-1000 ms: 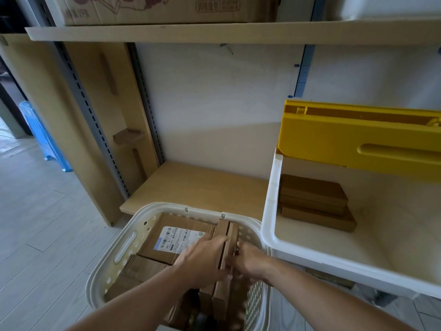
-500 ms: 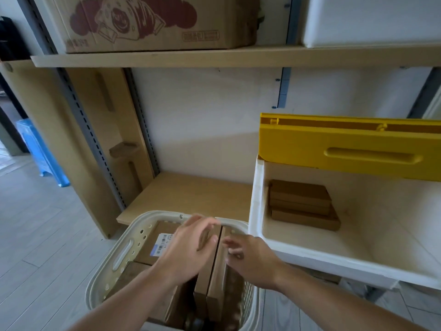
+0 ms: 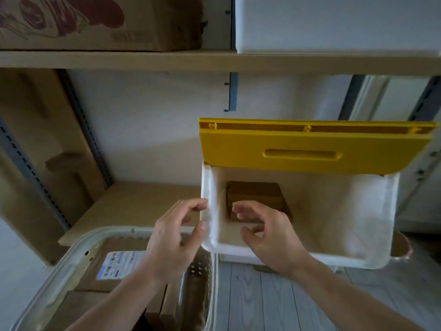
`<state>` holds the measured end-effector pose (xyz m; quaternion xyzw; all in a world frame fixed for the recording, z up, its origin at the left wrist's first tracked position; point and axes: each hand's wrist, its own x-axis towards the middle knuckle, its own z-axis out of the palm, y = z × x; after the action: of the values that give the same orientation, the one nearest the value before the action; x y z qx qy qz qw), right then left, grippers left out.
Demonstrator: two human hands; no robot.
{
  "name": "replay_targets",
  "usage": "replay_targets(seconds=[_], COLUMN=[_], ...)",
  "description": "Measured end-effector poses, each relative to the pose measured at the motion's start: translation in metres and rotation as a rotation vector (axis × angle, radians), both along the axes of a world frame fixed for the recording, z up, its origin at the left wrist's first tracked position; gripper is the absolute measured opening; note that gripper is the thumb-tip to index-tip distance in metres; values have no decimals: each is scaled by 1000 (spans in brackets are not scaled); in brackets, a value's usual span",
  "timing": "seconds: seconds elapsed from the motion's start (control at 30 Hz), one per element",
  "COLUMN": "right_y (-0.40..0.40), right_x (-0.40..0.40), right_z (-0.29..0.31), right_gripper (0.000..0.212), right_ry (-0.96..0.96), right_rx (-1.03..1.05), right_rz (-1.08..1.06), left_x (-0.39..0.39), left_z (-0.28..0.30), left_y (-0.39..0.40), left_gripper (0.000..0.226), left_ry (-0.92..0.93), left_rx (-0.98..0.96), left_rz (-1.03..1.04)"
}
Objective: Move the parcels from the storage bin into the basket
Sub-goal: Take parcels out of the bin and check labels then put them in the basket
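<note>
Head view: both hands are empty, fingers loosely curved and apart. The right hand [image 3: 267, 232] hovers inside the white storage bin [image 3: 310, 256], and a small stack of flat brown parcels [image 3: 255, 194] lies just beyond its fingertips, against the bin's left inner wall. The left hand [image 3: 176, 237] is just outside that wall, above the basket [image 3: 78, 254], where more parcels already sit, one with a white label [image 3: 119, 263]. The parcels look like stiff cardboard, probably light and not slippery, unlikely to be fragile to a firm grip. A sensible hold would be across the stack's short sides, thumb on the near edge and fingers over the far one.
</note>
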<state>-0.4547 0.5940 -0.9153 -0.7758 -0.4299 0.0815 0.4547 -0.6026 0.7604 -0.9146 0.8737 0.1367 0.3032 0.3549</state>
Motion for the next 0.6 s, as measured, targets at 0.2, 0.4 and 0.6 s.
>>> replay_targets(seconds=[0.2, 0.4, 0.6], right_y=[-32, -51, -46], right_x=[26, 42, 60], right_z=[-3, -6, -17], right_gripper=[53, 55, 57], right_ry=[-69, -56, -55], right_rx=[-6, -17, -86], right_rz=[-103, -176, -229], left_x=[37, 68, 102], left_z=[-7, -10, -22], left_y=[-29, -43, -43], left_gripper=[41, 40, 39], left_ry=[11, 73, 151], left_rx=[-33, -12, -56], left_rz=[-69, -66, -2])
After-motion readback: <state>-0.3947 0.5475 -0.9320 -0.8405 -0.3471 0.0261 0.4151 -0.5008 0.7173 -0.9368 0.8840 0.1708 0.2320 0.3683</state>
